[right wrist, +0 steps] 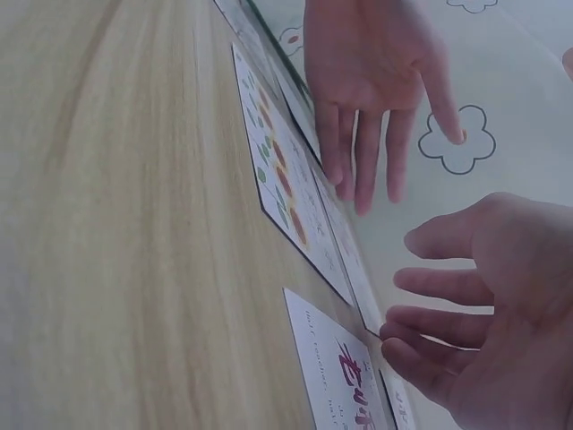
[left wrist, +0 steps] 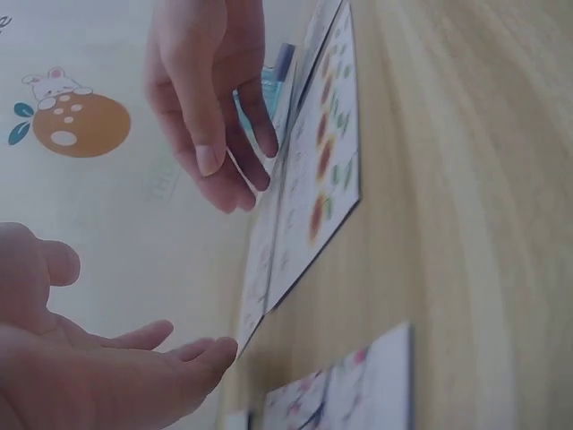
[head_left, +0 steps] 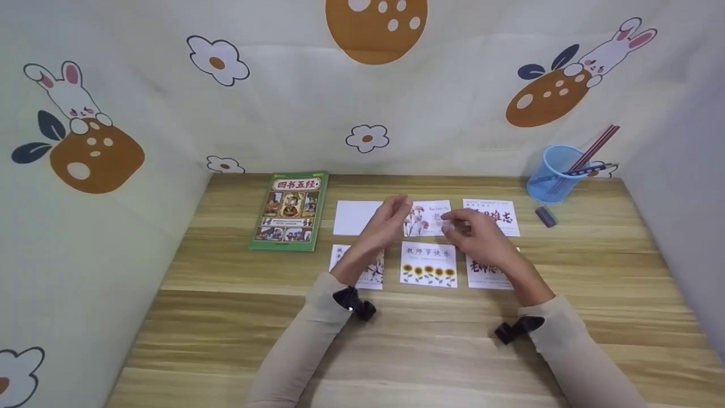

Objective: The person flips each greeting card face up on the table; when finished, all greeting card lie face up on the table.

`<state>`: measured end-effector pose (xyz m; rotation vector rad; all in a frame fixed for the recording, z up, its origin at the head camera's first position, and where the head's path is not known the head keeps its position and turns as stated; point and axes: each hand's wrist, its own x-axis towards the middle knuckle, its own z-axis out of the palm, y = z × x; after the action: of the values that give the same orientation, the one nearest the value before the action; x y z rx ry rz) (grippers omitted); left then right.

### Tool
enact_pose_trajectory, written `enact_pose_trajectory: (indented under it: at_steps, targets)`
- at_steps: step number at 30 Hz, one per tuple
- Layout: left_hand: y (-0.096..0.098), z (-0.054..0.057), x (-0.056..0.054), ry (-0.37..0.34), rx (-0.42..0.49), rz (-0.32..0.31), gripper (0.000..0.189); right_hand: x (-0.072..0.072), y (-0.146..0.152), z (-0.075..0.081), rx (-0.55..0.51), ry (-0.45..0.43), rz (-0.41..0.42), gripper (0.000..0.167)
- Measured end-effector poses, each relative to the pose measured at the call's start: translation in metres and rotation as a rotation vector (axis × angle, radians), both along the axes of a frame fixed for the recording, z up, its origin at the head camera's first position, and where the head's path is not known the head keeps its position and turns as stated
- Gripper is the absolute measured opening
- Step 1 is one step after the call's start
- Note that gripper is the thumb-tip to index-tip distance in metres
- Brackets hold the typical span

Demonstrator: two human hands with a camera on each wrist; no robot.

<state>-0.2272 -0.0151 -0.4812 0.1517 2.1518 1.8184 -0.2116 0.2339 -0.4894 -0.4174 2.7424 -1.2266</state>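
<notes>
Six white cards lie in two rows on the table. My left hand (head_left: 387,222) is at the left edge of the card with pink flowers (head_left: 426,218), fingers extended, holding nothing. On that card's other side is my right hand (head_left: 480,233), its fingers loosely bent and apart, also without anything in them. Nearer me is the sunflower card (head_left: 428,265). To its left a card with dark branches (head_left: 374,272) shows partly behind my left forearm. My right wrist overlaps a card with red lettering (head_left: 485,273). Both palms face each other in the right wrist view.
A green-bordered book (head_left: 289,212) lies at the left. At the back right stands a blue mesh pen cup (head_left: 555,173) with pencils, and a dark eraser (head_left: 546,217) lies before it. A patterned cloth (head_left: 294,113) hangs behind the wooden table (head_left: 430,345).
</notes>
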Motion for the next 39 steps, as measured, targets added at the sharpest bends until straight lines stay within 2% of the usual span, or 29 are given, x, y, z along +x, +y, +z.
enact_pose_trajectory:
  at_steps: [4, 7, 12, 17, 24, 29, 33, 36, 39]
  targets:
    - [-0.022, 0.006, 0.002, 0.066, -0.07, 0.039, 0.071, 0.003, -0.008, 0.001, -0.029, 0.039, 0.011, 0.036]
    - [-0.042, 0.006, 0.004, 0.095, -0.116, 0.082, 0.068, 0.006, -0.021, 0.0, -0.068, 0.032, 0.058, 0.035]
    - [-0.071, -0.001, 0.005, 0.123, -0.116, 0.13, 0.062, 0.009, -0.047, -0.004, -0.131, -0.013, 0.157, 0.036]
    - [-0.088, -0.005, 0.006, 0.116, -0.107, 0.161, 0.063, 0.007, -0.073, -0.003, -0.139, -0.013, 0.215, 0.038]
    - [-0.097, -0.006, 0.008, 0.1, -0.124, 0.183, 0.064, 0.0, -0.105, 0.0, -0.056, -0.017, 0.243, 0.042]
    - [-0.096, -0.008, 0.006, 0.093, -0.125, 0.165, 0.064, 0.001, -0.111, -0.004, 0.004, -0.001, 0.264, 0.043]
    - [-0.098, -0.008, 0.006, 0.081, -0.135, 0.167, 0.065, 0.002, -0.113, -0.006, 0.011, 0.022, 0.284, 0.042]
    - [-0.1, -0.008, 0.006, 0.094, -0.118, 0.198, 0.063, 0.003, -0.114, -0.006, 0.025, 0.021, 0.284, 0.044]
    - [-0.101, -0.007, 0.005, 0.171, -0.078, 0.269, 0.053, 0.003, -0.114, -0.006, 0.03, 0.016, 0.276, 0.044]
